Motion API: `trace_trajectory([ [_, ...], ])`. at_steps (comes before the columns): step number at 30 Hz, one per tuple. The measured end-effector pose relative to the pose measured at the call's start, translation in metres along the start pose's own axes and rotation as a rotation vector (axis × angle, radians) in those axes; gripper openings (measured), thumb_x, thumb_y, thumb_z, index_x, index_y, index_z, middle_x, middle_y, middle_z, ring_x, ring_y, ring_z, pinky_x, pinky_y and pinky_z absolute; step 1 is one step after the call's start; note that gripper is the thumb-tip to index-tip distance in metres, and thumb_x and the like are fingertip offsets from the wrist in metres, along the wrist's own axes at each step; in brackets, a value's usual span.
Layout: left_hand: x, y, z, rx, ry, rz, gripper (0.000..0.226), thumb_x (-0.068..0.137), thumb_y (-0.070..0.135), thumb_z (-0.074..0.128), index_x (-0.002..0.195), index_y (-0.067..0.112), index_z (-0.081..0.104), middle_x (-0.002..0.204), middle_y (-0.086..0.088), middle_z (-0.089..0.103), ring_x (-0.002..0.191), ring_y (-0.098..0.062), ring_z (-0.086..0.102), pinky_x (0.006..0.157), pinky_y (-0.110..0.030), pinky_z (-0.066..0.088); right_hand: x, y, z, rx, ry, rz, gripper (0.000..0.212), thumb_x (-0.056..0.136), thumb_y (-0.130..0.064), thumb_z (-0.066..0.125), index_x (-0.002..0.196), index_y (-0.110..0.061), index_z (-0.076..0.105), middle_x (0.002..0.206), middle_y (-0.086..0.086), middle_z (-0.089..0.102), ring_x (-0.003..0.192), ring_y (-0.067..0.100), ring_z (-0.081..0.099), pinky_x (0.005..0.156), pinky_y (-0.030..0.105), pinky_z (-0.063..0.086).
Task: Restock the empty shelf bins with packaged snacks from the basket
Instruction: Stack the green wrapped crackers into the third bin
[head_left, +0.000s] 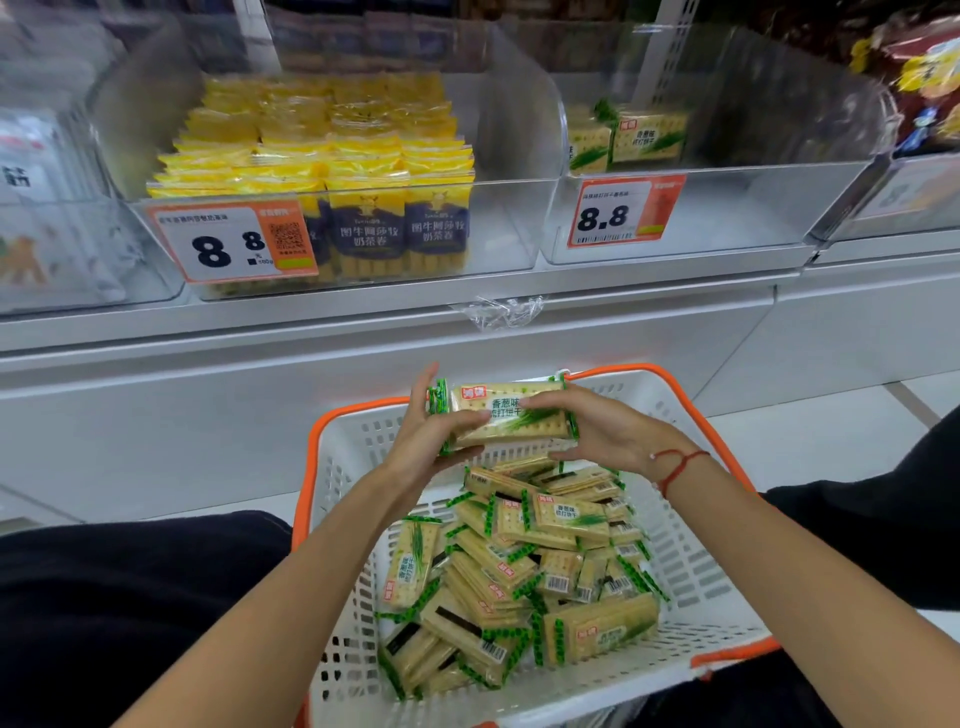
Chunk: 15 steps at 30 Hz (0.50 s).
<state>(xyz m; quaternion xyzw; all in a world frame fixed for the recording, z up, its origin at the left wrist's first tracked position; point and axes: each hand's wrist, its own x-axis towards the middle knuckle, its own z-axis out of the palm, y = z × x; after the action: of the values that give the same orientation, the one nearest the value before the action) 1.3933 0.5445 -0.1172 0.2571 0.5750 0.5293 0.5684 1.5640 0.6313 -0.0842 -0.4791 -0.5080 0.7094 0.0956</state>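
Both hands clasp a stack of cracker packs (506, 418) above the far rim of the basket (691, 566): left hand (426, 441) curled round the left end, right hand (597, 428) gripping the right end. The stack should stay level and squared, then go into the near-empty right bin (727, 208), upright beside the packs (631, 137) at its back left corner. The bin's clear front wall and price tag (621, 210) must be cleared from above. The left bin (332, 234) holds yellow packs. More crackers (519, 587) lie heaped in the basket.
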Motion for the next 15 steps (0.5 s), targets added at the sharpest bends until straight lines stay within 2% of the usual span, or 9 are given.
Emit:
trace_trajectory([
  [1,-0.002,0.006,0.003,0.018,-0.001,0.017,0.089,0.081,0.007,0.071,0.148,0.040,0.021,0.130,0.007,0.040,0.101,-0.013,0.062,0.085,-0.034,0.056,-0.004,-0.004,-0.002,0.009,-0.033,-0.004,0.014,0.087,-0.021,0.064,0.101,-0.019,0.062,0.109,0.001,0.058,0.105,0.016,0.053,0.104,0.046,0.037],
  [2,-0.003,0.011,0.007,0.043,-0.006,0.033,0.092,0.082,0.010,0.071,0.149,0.040,0.016,0.133,0.005,0.040,0.100,-0.012,0.062,0.088,-0.035,0.055,-0.008,-0.008,-0.003,-0.007,-0.043,-0.018,0.004,0.089,-0.021,0.062,0.093,-0.019,0.062,0.097,0.000,0.060,0.098,0.015,0.054,0.101,0.043,0.039],
  [3,-0.006,0.017,0.012,0.078,-0.011,0.048,0.090,0.084,0.014,0.069,0.150,0.037,0.013,0.134,0.001,0.043,0.100,-0.013,0.063,0.093,-0.038,0.053,-0.011,-0.013,-0.005,-0.031,-0.042,-0.036,0.003,0.090,-0.021,0.061,0.092,-0.019,0.060,0.092,-0.001,0.060,0.095,0.015,0.053,0.100,0.042,0.039],
  [5,-0.013,0.027,0.022,0.138,0.012,0.094,0.074,0.088,0.023,0.063,0.148,0.025,0.018,0.128,-0.003,0.052,0.098,-0.012,0.063,0.102,-0.043,0.045,-0.016,-0.028,-0.006,-0.063,-0.018,-0.096,0.014,0.089,-0.021,0.062,0.100,-0.017,0.054,0.090,-0.001,0.060,0.092,0.014,0.054,0.097,0.040,0.037],
  [7,-0.020,0.040,0.032,0.181,0.042,0.183,0.055,0.092,0.026,0.055,0.138,0.016,0.027,0.114,0.002,0.054,0.096,-0.008,0.058,0.097,-0.036,0.044,-0.021,-0.047,-0.008,-0.090,0.020,-0.183,0.025,0.087,-0.018,0.063,0.108,-0.018,0.049,0.094,-0.001,0.062,0.091,0.014,0.057,0.093,0.036,0.039],
  [10,-0.023,0.061,0.041,0.278,0.013,0.298,0.049,0.094,0.030,0.053,0.134,0.014,0.029,0.114,0.001,0.052,0.101,-0.013,0.052,0.077,-0.023,0.040,-0.036,-0.078,-0.013,-0.126,0.069,-0.314,0.037,0.086,-0.010,0.063,0.116,-0.018,0.044,0.109,0.007,0.063,0.103,0.020,0.059,0.094,0.034,0.045],
  [12,-0.022,0.077,0.046,0.343,0.002,0.376,0.046,0.090,0.031,0.060,0.125,0.017,0.035,0.113,0.004,0.053,0.097,-0.009,0.052,0.069,-0.017,0.042,-0.050,-0.094,-0.019,-0.124,0.091,-0.413,0.049,0.085,-0.003,0.063,0.126,-0.018,0.040,0.114,0.008,0.061,0.105,0.021,0.061,0.091,0.030,0.051],
  [14,-0.018,0.094,0.049,0.380,0.009,0.464,0.052,0.081,0.034,0.072,0.121,0.023,0.041,0.110,0.008,0.057,0.095,-0.007,0.055,0.065,-0.012,0.046,-0.064,-0.105,-0.029,-0.129,0.107,-0.539,0.067,0.082,0.001,0.066,0.136,-0.024,0.036,0.121,0.008,0.059,0.107,0.021,0.063,0.089,0.030,0.054],
  [15,-0.015,0.103,0.051,0.408,0.030,0.522,0.054,0.077,0.036,0.077,0.119,0.027,0.044,0.110,0.009,0.058,0.097,-0.005,0.055,0.069,-0.013,0.047,-0.070,-0.110,-0.036,-0.136,0.128,-0.616,0.075,0.078,0.000,0.069,0.138,-0.029,0.035,0.126,0.007,0.057,0.109,0.020,0.062,0.089,0.031,0.054],
])
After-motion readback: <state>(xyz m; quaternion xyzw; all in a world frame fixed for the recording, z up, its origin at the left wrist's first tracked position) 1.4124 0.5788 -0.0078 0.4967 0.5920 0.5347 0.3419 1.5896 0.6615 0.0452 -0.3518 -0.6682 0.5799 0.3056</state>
